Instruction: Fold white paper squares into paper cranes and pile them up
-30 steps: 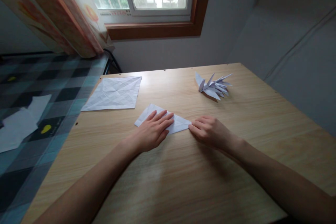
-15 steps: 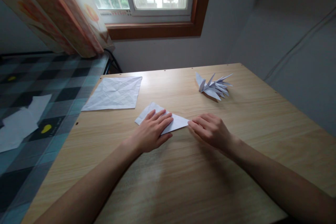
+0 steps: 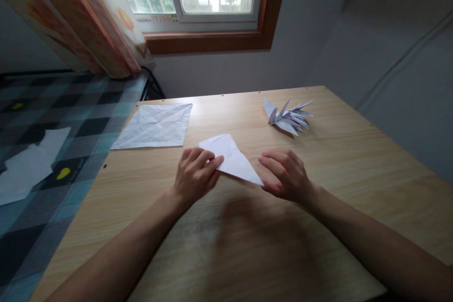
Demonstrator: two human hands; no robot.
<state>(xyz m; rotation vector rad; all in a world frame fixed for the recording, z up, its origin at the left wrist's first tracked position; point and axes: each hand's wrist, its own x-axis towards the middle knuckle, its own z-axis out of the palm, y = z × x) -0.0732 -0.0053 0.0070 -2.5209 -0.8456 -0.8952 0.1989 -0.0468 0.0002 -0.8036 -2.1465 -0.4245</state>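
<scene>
A folded piece of white paper point(image 3: 235, 160), kite-like with a long sharp tip, is raised slightly above the wooden table. My left hand point(image 3: 196, 171) pinches its left edge between thumb and curled fingers. At the pointed end, my right hand point(image 3: 286, 174) has its fingers parted from the thumb. The thumb is at or just beside the paper's tip; whether it touches cannot be made out. Nothing is gripped between the right fingers.
A creased white paper sheet point(image 3: 155, 125) lies flat at the table's back left. Several pointed paper pieces form a cluster point(image 3: 288, 117) at the back right. Beyond the left table edge, more white paper point(image 3: 31, 165) rests on a checkered cloth point(image 3: 88, 127). A window stands behind.
The folded paper has come up off the table and turned, its tip swinging nearer to me. My left hand went from lying flat on it to pinching it; my right fingers have parted.
</scene>
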